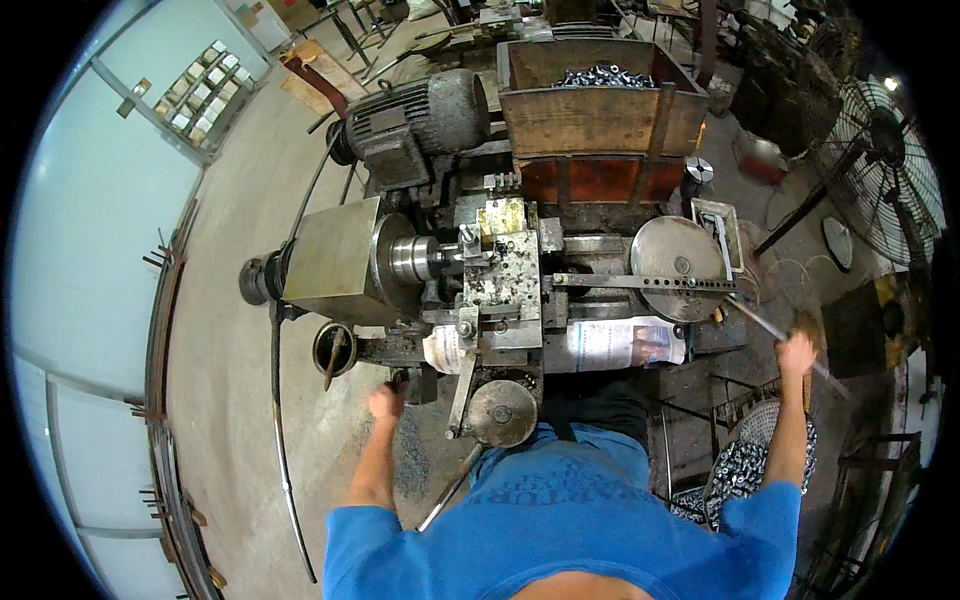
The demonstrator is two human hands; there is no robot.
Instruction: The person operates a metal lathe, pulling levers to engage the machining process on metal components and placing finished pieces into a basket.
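My right hand (796, 355) is wrapped round a long metal lever (757, 318) that slants out from beside a round steel disc (678, 262) on the lathe. At the lathe's near left corner, my left hand (385, 401) has its fingers closed beside a small dark piece (401, 379); what they grip is hidden. The lathe's steel chuck (412, 258) faces the tool slide (502, 268), which carries bolted clamps and scattered chips. A flat perforated bar (640, 283) links the slide to the disc. Close to my body sits a smaller round disc (503, 413) with a link arm.
A motor (430, 112) and a wooden crate (600, 120) of metal parts stand behind. A pot with a brush (335, 350) is left of the bed. Newspaper (627, 343) covers the front. At right are a basket of metal parts (738, 470) and a large fan (885, 150).
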